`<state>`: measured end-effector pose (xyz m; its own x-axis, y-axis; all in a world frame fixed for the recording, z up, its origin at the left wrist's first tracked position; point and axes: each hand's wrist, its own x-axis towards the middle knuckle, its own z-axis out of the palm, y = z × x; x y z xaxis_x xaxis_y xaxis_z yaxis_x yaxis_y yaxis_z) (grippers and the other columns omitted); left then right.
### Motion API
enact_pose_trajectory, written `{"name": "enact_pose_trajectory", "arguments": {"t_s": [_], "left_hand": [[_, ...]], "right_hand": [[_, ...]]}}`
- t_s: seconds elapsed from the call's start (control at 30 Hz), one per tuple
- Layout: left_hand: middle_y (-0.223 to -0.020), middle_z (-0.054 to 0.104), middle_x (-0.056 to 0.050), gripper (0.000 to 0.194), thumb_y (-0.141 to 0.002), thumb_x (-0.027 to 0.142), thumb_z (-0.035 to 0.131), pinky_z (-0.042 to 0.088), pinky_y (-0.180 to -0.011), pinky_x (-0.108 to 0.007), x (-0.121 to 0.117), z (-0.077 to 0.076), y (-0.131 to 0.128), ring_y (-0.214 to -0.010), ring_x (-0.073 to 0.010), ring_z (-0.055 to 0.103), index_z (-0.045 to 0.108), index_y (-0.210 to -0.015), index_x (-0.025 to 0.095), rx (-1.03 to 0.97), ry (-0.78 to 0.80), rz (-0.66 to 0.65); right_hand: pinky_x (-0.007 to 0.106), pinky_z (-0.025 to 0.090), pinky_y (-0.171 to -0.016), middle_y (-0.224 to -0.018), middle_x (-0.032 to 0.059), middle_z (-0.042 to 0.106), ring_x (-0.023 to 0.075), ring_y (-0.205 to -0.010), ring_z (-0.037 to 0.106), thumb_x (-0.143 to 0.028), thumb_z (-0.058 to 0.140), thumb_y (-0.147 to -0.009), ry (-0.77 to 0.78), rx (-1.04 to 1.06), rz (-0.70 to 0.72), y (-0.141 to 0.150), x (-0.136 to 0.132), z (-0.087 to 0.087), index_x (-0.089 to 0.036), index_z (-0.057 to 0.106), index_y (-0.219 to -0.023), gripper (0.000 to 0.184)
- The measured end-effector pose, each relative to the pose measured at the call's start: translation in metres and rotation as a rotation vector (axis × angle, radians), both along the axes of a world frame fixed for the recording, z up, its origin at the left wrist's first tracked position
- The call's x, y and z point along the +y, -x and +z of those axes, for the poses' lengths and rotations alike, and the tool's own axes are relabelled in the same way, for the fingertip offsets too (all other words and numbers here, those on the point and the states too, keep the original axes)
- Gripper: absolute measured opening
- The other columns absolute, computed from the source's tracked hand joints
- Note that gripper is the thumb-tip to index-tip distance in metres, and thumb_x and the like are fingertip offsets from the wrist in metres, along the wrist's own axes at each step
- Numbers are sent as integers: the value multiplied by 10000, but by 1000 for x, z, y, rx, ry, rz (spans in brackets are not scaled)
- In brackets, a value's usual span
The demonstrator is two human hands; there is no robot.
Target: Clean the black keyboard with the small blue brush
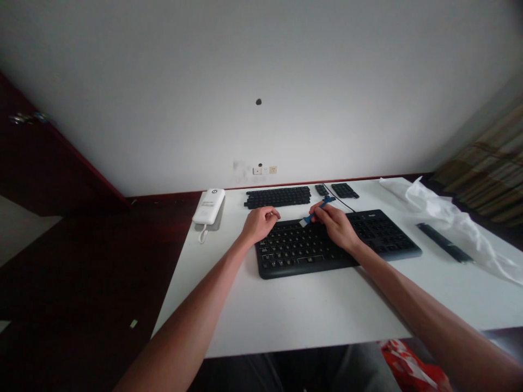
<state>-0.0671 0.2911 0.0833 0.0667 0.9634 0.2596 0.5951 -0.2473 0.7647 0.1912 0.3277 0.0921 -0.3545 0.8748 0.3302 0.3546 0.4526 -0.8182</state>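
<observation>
**Inspector:** When the view was taken, where did the hands stand?

**Assistant:** Both were over the black keyboard [335,242], which lay flat on the white table [318,310], near its middle. The right hand [339,226] was closed around a small blue brush [316,213], gripped by the handle between fingers and thumb. Its pale bristle end pointed left and down, at the upper row of keys. Whether the bristles touched the keys could not be told.

**Inspector:** And the left hand?

**Assistant:** The left hand [259,223] rested at the keyboard's upper left corner, fingers curled loosely inward. It appeared to hold nothing, though its palm was hidden.

**Inspector:** What else was noted on the table?

**Assistant:** Behind the keyboard, by the wall, lay a block of loose black keycaps [278,196], with two smaller blocks [339,190] to its right. A thin cable [341,202] ran back from the keyboard between them. A white handset-shaped device [208,206] sat at the far left corner. To the right lay a long black strip [444,242], just beside a crumpled white plastic sheet [445,218]. A red item [404,365] showed below the table's near edge.
</observation>
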Motion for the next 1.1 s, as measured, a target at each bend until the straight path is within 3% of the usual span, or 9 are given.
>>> {"name": "enact_pose_trajectory", "arguments": {"t_s": [0.3,0.43,0.53,0.67,0.77,0.93,1.1], "left_hand": [[-559,497,38,213,-862,196,541,288,-573,-254,1,-2,1,-530,-114,427,750,-827,189,-2,-6,1],[-559,489,36,215,-863,197,538,292,-577,-256,0,-1,0,-532,-116,433,749,-826,184,-3,-5,1],[-561,488,34,219,-864,197,536,295,-582,-257,-1,1,0,-535,-117,432,752,-831,181,-2,-6,-4],[-551,476,39,217,-860,186,539,295,-584,-256,-1,1,0,-534,-113,428,754,-831,182,6,-8,-2],[-554,481,40,211,-860,188,544,291,-585,-254,0,-1,0,-537,-109,425,753,-830,181,8,-10,-2],[-555,476,42,211,-863,198,546,280,-575,-251,1,-3,1,-535,-107,420,756,-842,185,2,-8,0],[-594,544,27,222,-872,207,541,302,-587,-244,-3,6,0,-546,-106,440,761,-849,180,16,21,0]], "right_hand": [[330,477,-735,-771,24,627,211,-744,613,-525,475,-1025,-27,55,-60,0,-2,2,-217,636,-937,358],[336,480,-759,-784,29,642,215,-757,621,-522,482,-1025,-23,-20,-6,1,-3,4,-217,646,-946,355],[333,483,-741,-766,29,638,216,-744,618,-521,467,-1029,-36,11,-71,1,-3,4,-215,637,-933,363],[336,474,-756,-761,28,639,216,-748,618,-519,461,-1032,-42,-20,-32,0,-2,4,-214,639,-932,368],[334,466,-759,-759,29,627,213,-749,607,-530,450,-1033,-45,10,-95,0,-1,2,-208,629,-933,382],[314,449,-749,-771,13,610,192,-732,576,-509,427,-1049,5,-46,27,1,1,-1,-215,616,-960,361],[313,450,-733,-759,13,614,195,-724,578,-516,440,-1040,49,-34,10,0,3,0,-214,627,-964,363]]}}
